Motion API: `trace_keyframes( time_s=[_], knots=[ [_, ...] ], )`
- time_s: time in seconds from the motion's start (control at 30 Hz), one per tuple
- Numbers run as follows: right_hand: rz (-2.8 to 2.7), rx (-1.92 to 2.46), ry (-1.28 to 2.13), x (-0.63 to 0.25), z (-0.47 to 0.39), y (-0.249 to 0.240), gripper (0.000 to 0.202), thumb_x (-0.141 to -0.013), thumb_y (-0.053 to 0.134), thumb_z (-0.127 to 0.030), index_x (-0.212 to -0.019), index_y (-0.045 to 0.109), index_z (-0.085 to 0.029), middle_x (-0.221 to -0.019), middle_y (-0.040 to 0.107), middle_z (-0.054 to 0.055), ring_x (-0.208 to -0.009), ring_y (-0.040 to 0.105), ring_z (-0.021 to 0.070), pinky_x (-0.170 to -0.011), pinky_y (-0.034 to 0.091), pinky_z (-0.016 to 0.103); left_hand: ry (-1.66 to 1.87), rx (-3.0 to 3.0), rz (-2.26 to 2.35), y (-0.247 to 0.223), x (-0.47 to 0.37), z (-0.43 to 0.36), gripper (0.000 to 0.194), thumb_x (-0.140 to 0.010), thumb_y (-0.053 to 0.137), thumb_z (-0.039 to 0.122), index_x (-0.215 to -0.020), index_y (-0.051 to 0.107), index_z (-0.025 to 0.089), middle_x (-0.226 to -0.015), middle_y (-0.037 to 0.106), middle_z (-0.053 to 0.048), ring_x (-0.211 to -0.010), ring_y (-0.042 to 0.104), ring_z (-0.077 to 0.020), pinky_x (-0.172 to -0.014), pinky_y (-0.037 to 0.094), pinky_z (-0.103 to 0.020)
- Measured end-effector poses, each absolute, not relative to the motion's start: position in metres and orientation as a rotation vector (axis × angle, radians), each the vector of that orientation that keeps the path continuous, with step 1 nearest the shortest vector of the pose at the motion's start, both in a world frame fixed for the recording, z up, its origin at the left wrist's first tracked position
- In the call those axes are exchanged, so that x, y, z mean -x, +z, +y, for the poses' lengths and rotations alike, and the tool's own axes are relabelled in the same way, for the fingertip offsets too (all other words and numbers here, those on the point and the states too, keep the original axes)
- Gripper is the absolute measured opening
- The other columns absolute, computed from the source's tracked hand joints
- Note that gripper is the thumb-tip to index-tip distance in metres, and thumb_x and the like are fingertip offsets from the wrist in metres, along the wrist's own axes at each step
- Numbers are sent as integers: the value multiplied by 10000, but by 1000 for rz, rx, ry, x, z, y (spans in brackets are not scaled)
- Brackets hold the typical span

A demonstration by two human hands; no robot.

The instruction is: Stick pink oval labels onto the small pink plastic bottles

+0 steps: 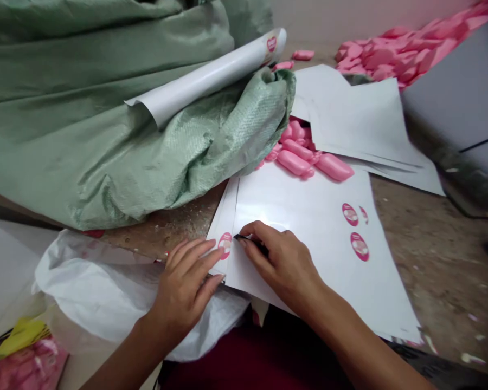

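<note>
My left hand (189,276) lies with its fingers apart at the left edge of a stack of glossy white sheets (293,206). Its fingertips touch the sheet beside an oval pink label (225,245). In the fingers of my right hand (282,257) is a small dark tool with a thin tip (239,236), held against the sheet just right of that label. Most of the tool is hidden by the hand, so its kind is unclear. More pink labels (359,246) show on the right part of the sheet. Several pink wrapped pieces (296,162) lie along the sheet's far edge.
A large green woven sack (179,141) fills the left and back, with a rolled white sheet (211,73) on it. Other white sheets (361,116) lie behind. A pink heap (398,51) rises at the back right. A white bag (97,281) hangs at the near left.
</note>
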State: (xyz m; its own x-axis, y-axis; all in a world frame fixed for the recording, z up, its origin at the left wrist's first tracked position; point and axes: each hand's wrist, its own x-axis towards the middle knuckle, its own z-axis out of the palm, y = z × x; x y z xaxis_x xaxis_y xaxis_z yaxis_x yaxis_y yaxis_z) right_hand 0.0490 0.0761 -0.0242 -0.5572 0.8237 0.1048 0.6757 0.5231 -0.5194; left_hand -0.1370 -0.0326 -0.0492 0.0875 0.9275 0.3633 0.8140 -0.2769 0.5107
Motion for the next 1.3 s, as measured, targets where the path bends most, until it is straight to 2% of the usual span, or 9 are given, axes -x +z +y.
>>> trace_keyframes(
  time_s=[0.13,0.33,0.5,0.67,0.8,0.93,1.1,1.2,1.3],
  knots=[
    [-2457,1168,403,-42,75,-29,125,-929,523,-194,-918,647,-197,-785,754,7,-589,629,169,-646,342,306,896,-2354,1635,-54,130,-25,268,-978,540,300,-1204,643,201,-1365,647,-101,-1329,498,-277,-1063,397,-445],
    [-2509,1106,240,-41,78,-30,141,-930,518,-168,-863,640,-193,-747,743,8,-547,613,157,-636,296,314,872,-2389,1664,-58,116,-25,259,-1011,470,275,-1190,638,190,-1276,706,-52,-1249,533,-243,-1067,353,-413],
    [-2459,1148,468,-41,79,-30,153,-943,498,-224,-918,647,-203,-797,753,12,-583,619,159,-645,351,313,892,-2306,1887,-57,133,-22,288,-981,516,232,-1242,623,176,-1334,664,-123,-1279,512,-300,-1010,388,-458],
    [-2326,1336,834,-51,78,-28,193,-926,497,-325,-961,663,-232,-791,750,17,-635,644,193,-624,416,320,950,-2114,1916,-51,144,-17,296,-978,513,208,-1258,603,171,-1215,731,-84,-1215,577,-275,-1009,423,-461],
    [-2259,1372,902,-64,74,-28,207,-918,502,-374,-960,662,-249,-800,754,13,-679,667,222,-636,447,343,909,-1965,1929,-43,138,-16,295,-972,507,212,-1243,618,173,-1203,736,-93,-1235,584,-289,-1002,455,-492],
    [-2304,1283,701,-74,71,-32,198,-935,496,-343,-949,663,-237,-801,762,9,-641,663,208,-653,441,350,892,-2017,1855,-44,124,-19,305,-971,501,204,-1252,617,178,-1198,737,-95,-1286,558,-297,-1103,383,-575],
    [-2386,1167,437,-80,67,-33,194,-974,466,-265,-943,649,-207,-794,753,6,-580,622,167,-636,390,321,837,-2110,1825,-49,112,-24,327,-966,502,165,-1273,608,205,-1195,742,-67,-1299,541,-294,-1130,346,-610],
    [-2431,1116,338,-83,65,-31,194,-984,461,-235,-923,642,-200,-785,746,-4,-564,610,156,-632,348,314,825,-2155,1827,-48,113,-22,322,-967,506,166,-1269,613,203,-1209,738,-67,-1273,554,-296,-1121,360,-612],
    [-2439,1106,284,-85,64,-30,201,-985,461,-218,-903,643,-197,-750,733,-12,-543,593,152,-631,313,310,839,-2228,1764,-46,116,-10,320,-974,493,163,-1263,629,190,-1242,724,-78,-1253,564,-283,-1082,434,-554]
  ],
)
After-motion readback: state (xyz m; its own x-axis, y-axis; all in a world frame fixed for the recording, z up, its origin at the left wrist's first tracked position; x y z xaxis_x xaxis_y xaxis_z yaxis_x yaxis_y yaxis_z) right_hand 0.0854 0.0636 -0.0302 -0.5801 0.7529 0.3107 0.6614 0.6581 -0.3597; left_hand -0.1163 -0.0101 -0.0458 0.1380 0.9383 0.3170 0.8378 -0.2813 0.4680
